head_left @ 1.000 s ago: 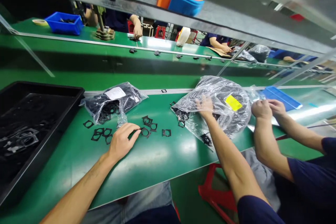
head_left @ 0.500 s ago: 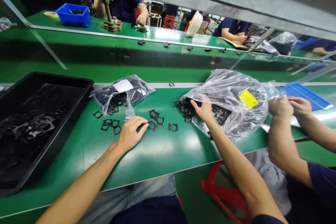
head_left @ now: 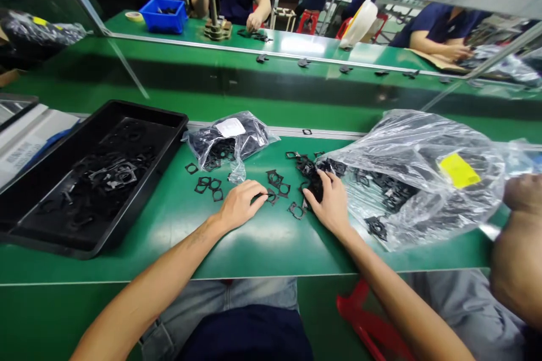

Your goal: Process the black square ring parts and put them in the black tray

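My left hand (head_left: 243,203) rests low over the green table, thumb and forefinger pinched at the edge of a black ring-shaped part (head_left: 271,197). Several more thin, square-edged black rings (head_left: 208,185) lie flat around it. My right hand (head_left: 330,203) is curled round a heap of black parts (head_left: 312,183), with thumb and forefinger apart and parts between them. Just right of it lies a large clear plastic bag (head_left: 423,135) with a yellow label, its mouth towards my hand and more black parts inside. A smaller bag (head_left: 254,134) with a white label sits behind my left hand.
On the left stands a black tray (head_left: 169,144) holding black parts. A metal rail (head_left: 279,131) runs behind the bags. Across it are a blue bin (head_left: 164,16) and co-workers' hands. Another person's arm (head_left: 519,237) reaches in at the right, near the large bag.
My right hand has come out of the large bag's mouth and drawn a heap of black parts leftward onto the table. My left hand stays by the same rings. The view has turned left.
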A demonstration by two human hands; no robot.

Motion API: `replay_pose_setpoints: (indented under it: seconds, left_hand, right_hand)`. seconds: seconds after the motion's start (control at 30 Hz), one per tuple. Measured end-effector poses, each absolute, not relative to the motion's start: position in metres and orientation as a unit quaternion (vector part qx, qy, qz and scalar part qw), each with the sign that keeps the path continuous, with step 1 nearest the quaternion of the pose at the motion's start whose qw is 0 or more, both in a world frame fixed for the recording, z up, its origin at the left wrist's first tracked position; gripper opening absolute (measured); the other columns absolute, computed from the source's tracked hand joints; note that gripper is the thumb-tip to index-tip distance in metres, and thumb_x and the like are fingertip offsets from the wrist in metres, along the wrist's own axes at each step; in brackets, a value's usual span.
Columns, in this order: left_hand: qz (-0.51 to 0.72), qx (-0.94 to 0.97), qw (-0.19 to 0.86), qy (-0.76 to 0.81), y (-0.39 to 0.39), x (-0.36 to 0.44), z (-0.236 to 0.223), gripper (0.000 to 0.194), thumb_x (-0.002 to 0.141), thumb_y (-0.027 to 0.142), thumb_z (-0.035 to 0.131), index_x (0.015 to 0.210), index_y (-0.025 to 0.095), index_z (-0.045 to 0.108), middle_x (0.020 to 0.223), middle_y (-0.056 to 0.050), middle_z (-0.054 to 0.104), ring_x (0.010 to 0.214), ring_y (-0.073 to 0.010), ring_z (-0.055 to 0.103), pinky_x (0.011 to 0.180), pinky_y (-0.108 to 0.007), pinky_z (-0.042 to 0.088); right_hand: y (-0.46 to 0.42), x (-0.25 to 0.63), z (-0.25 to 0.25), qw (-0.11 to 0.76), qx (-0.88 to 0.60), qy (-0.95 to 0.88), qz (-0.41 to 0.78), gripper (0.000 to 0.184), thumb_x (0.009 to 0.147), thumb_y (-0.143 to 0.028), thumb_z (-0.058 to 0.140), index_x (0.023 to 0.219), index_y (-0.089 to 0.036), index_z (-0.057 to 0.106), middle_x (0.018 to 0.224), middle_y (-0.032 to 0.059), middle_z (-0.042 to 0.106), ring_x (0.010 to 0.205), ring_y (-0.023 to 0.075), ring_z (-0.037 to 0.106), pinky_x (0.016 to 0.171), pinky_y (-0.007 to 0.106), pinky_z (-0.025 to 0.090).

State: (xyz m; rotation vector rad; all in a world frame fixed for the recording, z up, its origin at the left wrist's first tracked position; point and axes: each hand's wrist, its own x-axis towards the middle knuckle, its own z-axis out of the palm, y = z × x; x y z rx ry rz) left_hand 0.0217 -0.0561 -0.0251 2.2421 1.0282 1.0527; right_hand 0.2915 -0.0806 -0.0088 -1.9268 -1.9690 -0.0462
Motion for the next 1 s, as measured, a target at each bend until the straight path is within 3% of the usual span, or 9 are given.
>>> replay_pose_setpoints:
  seconds: [0.23, 0.37, 0.5, 0.57, 0.67, 0.73, 0.8, 0.9, 1.0]
  left_hand:
    - [0.364, 0.817, 0.238, 0.378, -0.055, 0.02, -0.025, 0.02, 0.099, 0.028, 0.052, 0.088, 0.02, 0.066, 0.088, -0.005, 0.07, 0.084, -0.0185, 0.063, 0.078, -0.031, 0.051]
    - [0.373, 0.811, 0.234, 0.385, -0.053, 0.02, -0.025, 0.02, 0.099, 0.03, 0.051, 0.089, 0.019, 0.065, 0.087, -0.005, 0.069, 0.083, -0.0184, 0.063, 0.077, -0.031, 0.05]
    - [0.41, 0.798, 0.221, 0.383, -0.054, 0.021, -0.019, 0.019, 0.098, 0.029, 0.051, 0.087, 0.019, 0.064, 0.084, -0.006, 0.067, 0.081, -0.0187, 0.061, 0.076, -0.031, 0.049]
    - [0.414, 0.797, 0.253, 0.361, -0.06, 0.022, -0.015, 0.02, 0.097, 0.029, 0.052, 0.083, 0.019, 0.063, 0.077, -0.004, 0.065, 0.073, -0.0165, 0.06, 0.07, -0.029, 0.048]
    - [0.346, 0.807, 0.382, 0.287, -0.072, 0.028, -0.01, 0.021, 0.097, 0.027, 0.051, 0.081, 0.019, 0.061, 0.067, 0.0, 0.063, 0.059, -0.0114, 0.055, 0.06, -0.024, 0.044]
    - [0.283, 0.825, 0.428, 0.234, -0.079, 0.034, -0.009, 0.021, 0.097, 0.025, 0.05, 0.08, 0.019, 0.06, 0.068, 0.001, 0.065, 0.061, -0.0109, 0.058, 0.062, -0.022, 0.045]
    - [0.255, 0.853, 0.406, 0.207, -0.081, 0.039, -0.011, 0.019, 0.096, 0.024, 0.052, 0.079, 0.019, 0.06, 0.075, -0.001, 0.069, 0.072, -0.0134, 0.063, 0.072, -0.024, 0.047]
    - [0.257, 0.874, 0.352, 0.216, -0.076, 0.04, -0.015, 0.018, 0.095, 0.024, 0.053, 0.079, 0.02, 0.061, 0.082, -0.003, 0.07, 0.081, -0.0169, 0.064, 0.079, -0.028, 0.047]
    - [0.281, 0.86, 0.343, 0.252, -0.07, 0.039, -0.016, 0.019, 0.095, 0.024, 0.052, 0.079, 0.02, 0.061, 0.081, -0.004, 0.07, 0.08, -0.0173, 0.063, 0.078, -0.029, 0.048]
  right_hand:
    - [-0.075, 0.24, -0.01, 0.199, -0.604, -0.772, 0.013, 0.052, 0.098, -0.047, 0.052, 0.141, -0.019, 0.054, 0.14, 0.0193, 0.055, 0.128, 0.0365, 0.052, 0.106, 0.055, 0.045]
    - [-0.064, 0.225, -0.009, 0.203, -0.585, -0.785, 0.031, 0.057, 0.096, -0.05, 0.055, 0.141, -0.017, 0.054, 0.14, 0.0206, 0.054, 0.129, 0.0366, 0.052, 0.107, 0.055, 0.045]
    - [-0.062, 0.231, -0.002, 0.253, -0.581, -0.772, 0.039, 0.051, 0.096, -0.05, 0.055, 0.138, -0.02, 0.058, 0.137, 0.018, 0.056, 0.126, 0.0352, 0.055, 0.105, 0.055, 0.048]
    - [-0.053, 0.24, 0.005, 0.297, -0.579, -0.758, 0.031, 0.041, 0.097, -0.045, 0.054, 0.13, -0.022, 0.064, 0.131, 0.0161, 0.059, 0.122, 0.0336, 0.058, 0.105, 0.054, 0.048]
    - [-0.021, 0.253, 0.014, 0.334, -0.59, -0.735, 0.007, 0.033, 0.098, -0.039, 0.051, 0.119, -0.022, 0.07, 0.127, 0.0157, 0.062, 0.121, 0.0331, 0.058, 0.108, 0.054, 0.045]
    - [0.007, 0.259, 0.016, 0.307, -0.617, -0.725, 0.008, 0.038, 0.097, -0.04, 0.052, 0.124, -0.019, 0.068, 0.135, 0.018, 0.059, 0.128, 0.0342, 0.055, 0.112, 0.054, 0.042]
    - [0.03, 0.26, 0.013, 0.241, -0.629, -0.737, 0.046, 0.044, 0.098, -0.039, 0.051, 0.13, -0.013, 0.065, 0.138, 0.021, 0.058, 0.132, 0.0347, 0.053, 0.114, 0.053, 0.041]
    - [0.042, 0.254, 0.004, 0.206, -0.605, -0.765, 0.075, 0.035, 0.095, -0.036, 0.055, 0.119, -0.016, 0.072, 0.126, 0.0168, 0.068, 0.121, 0.0317, 0.062, 0.108, 0.049, 0.047]
    - [0.03, 0.245, -0.002, 0.199, -0.583, -0.784, 0.08, 0.033, 0.095, -0.034, 0.054, 0.117, -0.018, 0.073, 0.13, 0.0151, 0.067, 0.124, 0.0316, 0.06, 0.109, 0.05, 0.047]
